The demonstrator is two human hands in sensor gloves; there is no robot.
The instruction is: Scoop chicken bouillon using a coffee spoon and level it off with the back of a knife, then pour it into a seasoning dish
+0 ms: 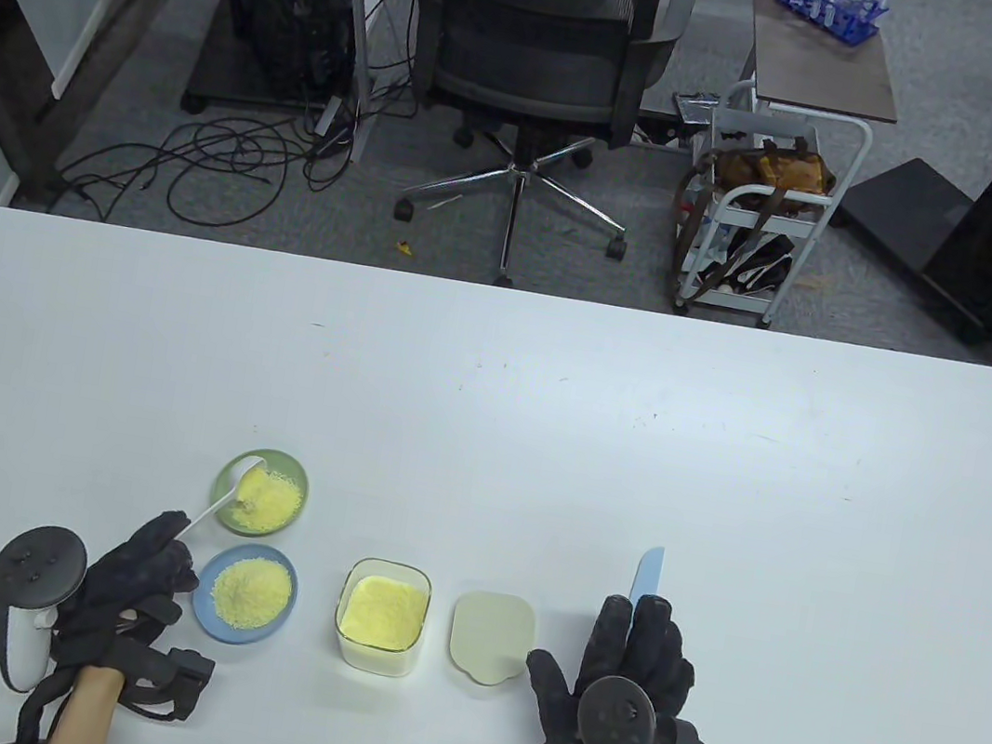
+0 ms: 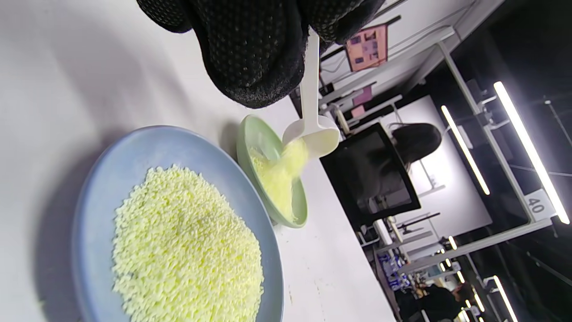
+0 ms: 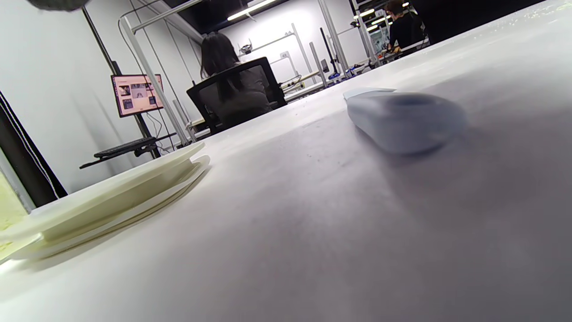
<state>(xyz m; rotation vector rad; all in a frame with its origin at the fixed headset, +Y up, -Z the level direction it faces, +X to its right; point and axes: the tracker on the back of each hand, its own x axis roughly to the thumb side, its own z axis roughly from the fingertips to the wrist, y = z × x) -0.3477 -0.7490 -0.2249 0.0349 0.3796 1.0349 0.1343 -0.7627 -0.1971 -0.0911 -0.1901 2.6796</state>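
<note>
My left hand (image 1: 145, 566) pinches the handle of a white coffee spoon (image 1: 238, 482). The spoon (image 2: 313, 129) is tipped over the green seasoning dish (image 1: 289, 469), and yellow bouillon pours from it onto the heap in that dish (image 2: 250, 134). A clear container (image 1: 382, 615) of bouillon stands uncovered in the middle. My right hand (image 1: 632, 671) lies flat with straight fingers over the handle of a pale blue knife (image 1: 648, 573), whose blade points away. In the right wrist view the knife (image 3: 402, 118) lies on the table.
A blue dish (image 1: 209, 609) heaped with bouillon sits just below the green one, close to my left hand; it also fills the left wrist view (image 2: 103, 188). The container's cream lid (image 1: 492, 637) lies between container and right hand. An office chair stands beyond the table's far edge.
</note>
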